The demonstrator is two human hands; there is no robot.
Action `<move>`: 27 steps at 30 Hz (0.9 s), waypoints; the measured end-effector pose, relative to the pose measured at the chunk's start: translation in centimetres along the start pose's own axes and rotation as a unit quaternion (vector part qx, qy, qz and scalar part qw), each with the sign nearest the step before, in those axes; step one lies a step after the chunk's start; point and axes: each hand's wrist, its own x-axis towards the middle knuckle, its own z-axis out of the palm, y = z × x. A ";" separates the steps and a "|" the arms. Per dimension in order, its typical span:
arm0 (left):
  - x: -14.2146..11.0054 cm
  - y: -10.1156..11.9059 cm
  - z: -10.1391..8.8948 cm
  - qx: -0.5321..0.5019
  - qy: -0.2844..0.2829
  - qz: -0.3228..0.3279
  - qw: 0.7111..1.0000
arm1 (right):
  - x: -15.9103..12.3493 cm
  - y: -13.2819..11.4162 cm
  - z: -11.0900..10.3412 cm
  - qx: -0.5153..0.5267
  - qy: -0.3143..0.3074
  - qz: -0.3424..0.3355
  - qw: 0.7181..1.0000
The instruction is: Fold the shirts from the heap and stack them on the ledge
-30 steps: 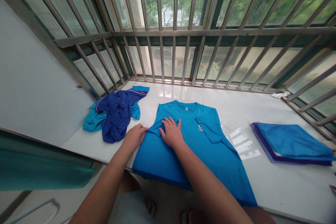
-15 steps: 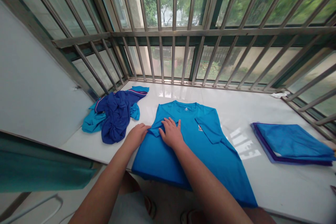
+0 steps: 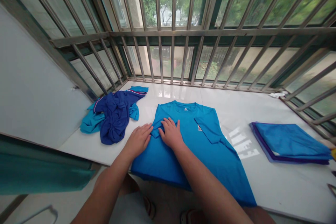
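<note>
A bright blue T-shirt [image 3: 207,157] lies spread on the white ledge, its collar toward the window and its hem hanging over the front edge. Both sleeves are turned inward over the body; a small logo shows beside the right one. My left hand [image 3: 140,138] rests at the shirt's left side, fingers stretched out, the tips touching the folded sleeve. Flat on that same sleeve lies my right hand [image 3: 171,132], its fingers spread and the palm down. Neither hand grips the cloth.
To the left is a crumpled heap of dark and light blue clothes [image 3: 114,115]. A folded stack of blue and purple clothes [image 3: 291,140] sits at the right on the white ledge [image 3: 236,105]. Metal bars [image 3: 173,56] line the window behind. A green curtain [image 3: 44,171] hangs at lower left.
My left hand has loosened from a pinch at the shirt's left edge to outstretched fingers lying against the sleeve. My right hand stays in place on the cloth.
</note>
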 end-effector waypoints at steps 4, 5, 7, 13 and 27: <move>1.1 2.3 0.2 0.016 -0.013 -0.052 0.998 | 0.1 -0.5 0.2 -0.028 0.000 -0.007 1.000; 1.9 3.3 0.0 0.020 0.003 -0.063 0.998 | -0.1 -0.5 0.0 -0.037 0.004 -0.011 0.999; 4.0 5.7 -0.4 0.006 0.036 -0.059 0.998 | -1.0 0.3 -1.1 -0.053 0.023 -0.008 0.998; 11.6 15.8 0.6 -0.113 0.012 0.084 0.990 | -9.4 9.3 -9.4 -0.124 0.124 0.090 0.980; 16.1 28.6 6.7 -0.170 0.001 0.225 0.959 | -17.1 19.5 -13.6 -0.222 0.098 0.297 0.924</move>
